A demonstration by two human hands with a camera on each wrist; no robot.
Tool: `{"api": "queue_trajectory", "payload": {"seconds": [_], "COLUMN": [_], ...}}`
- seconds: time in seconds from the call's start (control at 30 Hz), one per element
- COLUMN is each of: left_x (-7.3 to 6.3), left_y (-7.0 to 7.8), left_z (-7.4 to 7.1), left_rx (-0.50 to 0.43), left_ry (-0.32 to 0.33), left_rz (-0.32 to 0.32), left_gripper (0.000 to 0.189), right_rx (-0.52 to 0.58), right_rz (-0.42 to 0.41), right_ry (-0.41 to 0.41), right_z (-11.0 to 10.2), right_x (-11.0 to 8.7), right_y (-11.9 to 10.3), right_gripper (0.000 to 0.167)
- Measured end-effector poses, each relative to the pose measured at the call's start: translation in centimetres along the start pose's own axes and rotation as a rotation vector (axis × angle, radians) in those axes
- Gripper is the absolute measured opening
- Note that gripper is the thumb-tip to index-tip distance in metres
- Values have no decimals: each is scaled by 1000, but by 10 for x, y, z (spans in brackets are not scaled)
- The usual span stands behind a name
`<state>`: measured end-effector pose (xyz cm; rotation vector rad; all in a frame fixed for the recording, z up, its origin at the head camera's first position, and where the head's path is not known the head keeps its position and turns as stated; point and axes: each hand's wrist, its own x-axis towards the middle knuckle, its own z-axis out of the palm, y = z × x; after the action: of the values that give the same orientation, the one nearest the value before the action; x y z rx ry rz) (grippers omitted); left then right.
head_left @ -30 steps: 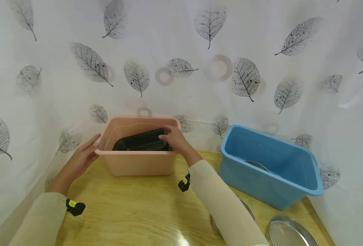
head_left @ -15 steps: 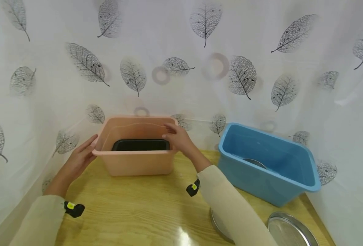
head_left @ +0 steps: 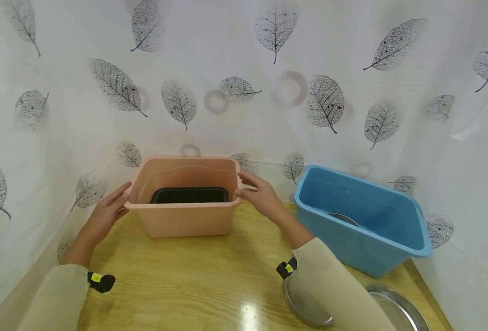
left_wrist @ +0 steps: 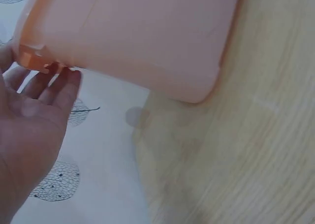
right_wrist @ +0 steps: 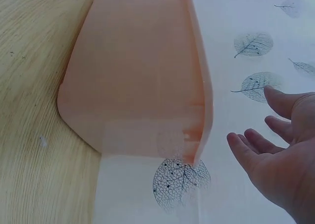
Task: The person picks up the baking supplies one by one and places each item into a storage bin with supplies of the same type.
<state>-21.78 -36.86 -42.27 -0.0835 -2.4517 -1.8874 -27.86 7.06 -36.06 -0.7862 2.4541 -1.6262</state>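
A pink plastic bin stands on the wooden table at the left, with a black tray lying flat inside it. At the bin's left end, my left hand holds the rim; in the left wrist view its fingers reach up under the lip. My right hand is beside the bin's right end, holding nothing. Its fingers are spread and relaxed in the right wrist view, apart from the pink rim.
A blue bin stands at the right, with a round metal item partly visible inside. Two round metal pans or lids lie at the front right: one partly under my right sleeve, another further right. A leaf-print curtain hangs behind.
The black tray has gone from tilted to flat in the pink bin as my right hand let go of it. That hand has moved right, out of the bin. My left hand stays at the rim.
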Motion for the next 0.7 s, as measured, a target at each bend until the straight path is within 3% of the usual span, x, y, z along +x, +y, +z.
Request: {"api": "queue_trajectory", "payload": {"seconds": [0.13, 0.4, 0.7], "left_x": [0, 2, -6], "left_y": [3, 9, 23], "left_z": [-3, 0, 9], "left_rx": [216, 269, 377], "left_ry": [32, 40, 128], "left_rz": [-6, -18, -30], "left_gripper": [72, 72, 69], "right_rx": [7, 49, -27], "right_rz": [0, 43, 91], "right_ry": [44, 105, 161], "right_z": [-10, -40, -81], "right_x": [-14, -50, -97], "right_y": [2, 1, 11], "right_gripper": [60, 59, 61]}}
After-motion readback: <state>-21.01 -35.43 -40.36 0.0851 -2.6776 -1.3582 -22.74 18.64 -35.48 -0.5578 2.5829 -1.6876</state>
